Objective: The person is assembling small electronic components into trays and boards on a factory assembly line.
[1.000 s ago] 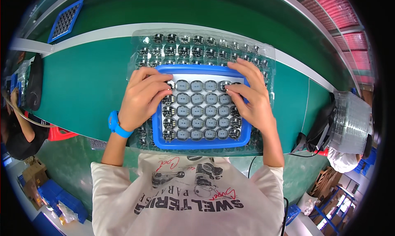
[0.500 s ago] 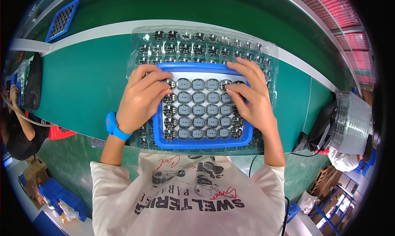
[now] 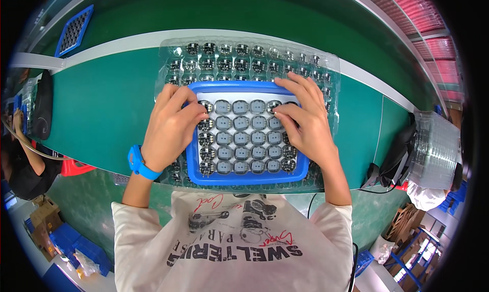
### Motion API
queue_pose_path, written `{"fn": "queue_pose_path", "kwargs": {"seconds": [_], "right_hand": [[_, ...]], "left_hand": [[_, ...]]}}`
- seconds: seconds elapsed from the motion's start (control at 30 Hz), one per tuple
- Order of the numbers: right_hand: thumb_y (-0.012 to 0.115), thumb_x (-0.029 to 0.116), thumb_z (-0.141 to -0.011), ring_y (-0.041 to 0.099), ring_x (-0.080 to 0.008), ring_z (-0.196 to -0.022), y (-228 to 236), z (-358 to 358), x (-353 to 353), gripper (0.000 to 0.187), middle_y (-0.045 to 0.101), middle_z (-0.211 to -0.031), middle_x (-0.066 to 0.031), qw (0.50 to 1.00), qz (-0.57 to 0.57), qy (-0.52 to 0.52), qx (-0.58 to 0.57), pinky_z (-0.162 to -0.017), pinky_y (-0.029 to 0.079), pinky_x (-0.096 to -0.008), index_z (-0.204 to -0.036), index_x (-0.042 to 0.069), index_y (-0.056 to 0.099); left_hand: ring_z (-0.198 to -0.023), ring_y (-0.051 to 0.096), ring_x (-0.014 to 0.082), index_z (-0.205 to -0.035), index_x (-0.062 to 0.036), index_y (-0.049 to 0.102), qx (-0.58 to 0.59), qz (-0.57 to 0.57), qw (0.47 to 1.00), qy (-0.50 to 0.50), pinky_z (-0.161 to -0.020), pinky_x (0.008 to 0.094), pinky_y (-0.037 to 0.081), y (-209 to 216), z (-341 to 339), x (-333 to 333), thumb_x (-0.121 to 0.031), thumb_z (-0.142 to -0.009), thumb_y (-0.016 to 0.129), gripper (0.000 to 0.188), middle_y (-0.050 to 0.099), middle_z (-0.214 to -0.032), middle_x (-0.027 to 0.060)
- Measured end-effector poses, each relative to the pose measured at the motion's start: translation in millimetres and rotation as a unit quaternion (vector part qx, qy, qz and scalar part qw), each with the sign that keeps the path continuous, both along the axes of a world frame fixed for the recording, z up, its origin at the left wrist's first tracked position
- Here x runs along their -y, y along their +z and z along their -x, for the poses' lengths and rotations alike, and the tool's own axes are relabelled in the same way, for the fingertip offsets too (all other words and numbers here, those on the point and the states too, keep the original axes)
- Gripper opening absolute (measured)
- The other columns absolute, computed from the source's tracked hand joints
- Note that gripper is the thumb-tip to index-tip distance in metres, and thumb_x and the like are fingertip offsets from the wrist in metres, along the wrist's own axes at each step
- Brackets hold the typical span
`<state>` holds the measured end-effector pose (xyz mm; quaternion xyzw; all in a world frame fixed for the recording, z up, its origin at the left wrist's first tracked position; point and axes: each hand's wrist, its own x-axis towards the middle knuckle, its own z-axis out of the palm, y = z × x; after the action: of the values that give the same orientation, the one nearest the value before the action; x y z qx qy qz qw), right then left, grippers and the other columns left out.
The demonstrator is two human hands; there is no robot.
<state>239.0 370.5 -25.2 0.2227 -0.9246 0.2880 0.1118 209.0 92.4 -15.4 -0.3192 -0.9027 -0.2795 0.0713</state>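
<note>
A blue tray [image 3: 239, 180] with a white lining lies in front of me. It holds rows of rounded grey housings [image 3: 240, 123], and small circuit boards [image 3: 207, 153] with black and silver parts fill its left column and part of the right side. My left hand [image 3: 173, 124] has thumb and fingers pinched at the board in the far left corner. At the far right, my right hand [image 3: 308, 120] pinches a board at the end of the grey row, its other fingers bent over the tray's rim. My fingers partly cover both boards.
Beneath the tray lies a clear blister sheet [image 3: 165, 68] with more circuit boards in its pockets. Another filled blue tray [image 3: 74, 31] sits far left. Stacked clear plastic trays [image 3: 435, 149] stand at the right, beside a black bag [image 3: 400, 154]. A co-worker's arm [image 3: 28, 144] shows at left.
The whole view has shifted slightly. My left fingers have drawn back and curled more at the corner board. My right hand keeps its pinch at the same board.
</note>
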Motion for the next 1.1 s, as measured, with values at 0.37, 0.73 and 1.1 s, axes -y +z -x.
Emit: {"fn": "queue_pose_path", "kwargs": {"seconds": [0.37, 0.73, 1.1], "right_hand": [[0.072, 0.004, -0.075, 0.046, -0.0368, -0.129, 4, 0, -2, 0.010, 0.058, -0.129, -0.0119, 1.000, -0.024, 0.005, 0.007, -0.111, 0.030, -0.0547, -0.084, 0.003, 0.070], [0.068, 0.007, -0.082, 0.050, -0.0349, -0.126, 4, 51, -68, 0.012, 0.060, -0.125, -0.0151, 0.993, -0.008, -0.111, -0.032, -0.104, 0.040, -0.0436, -0.093, 0.003, 0.072], [0.071, 0.003, -0.078, 0.052, -0.0347, -0.120, -28, 66, -81, 0.013, 0.060, -0.124, -0.0133, 0.981, -0.130, -0.121, -0.083, -0.100, 0.042, -0.0439, -0.091, 0.002, 0.071]], "left_hand": [[-0.086, 0.051, 0.0282, -0.082, -0.0001, 0.066, 0.019, 0.039, 0.999, -0.014, -0.075, 0.0373, 0.045, 10, 1, -7, 0.000, -0.073, 0.073, 0.011, 0.057, -0.088, 0.0082], [-0.087, 0.056, 0.0301, -0.088, -0.0015, 0.065, 0.047, -0.023, 0.998, 0.023, -0.076, 0.0417, 0.045, 3, 78, 21, -0.008, -0.081, 0.067, 0.010, 0.059, -0.086, 0.0116], [-0.087, 0.055, 0.0310, -0.089, -0.0017, 0.067, -0.102, 0.080, 0.991, 0.020, -0.076, 0.0414, 0.044, -33, 101, 16, -0.008, -0.082, 0.065, 0.010, 0.055, -0.087, 0.0113]]}}
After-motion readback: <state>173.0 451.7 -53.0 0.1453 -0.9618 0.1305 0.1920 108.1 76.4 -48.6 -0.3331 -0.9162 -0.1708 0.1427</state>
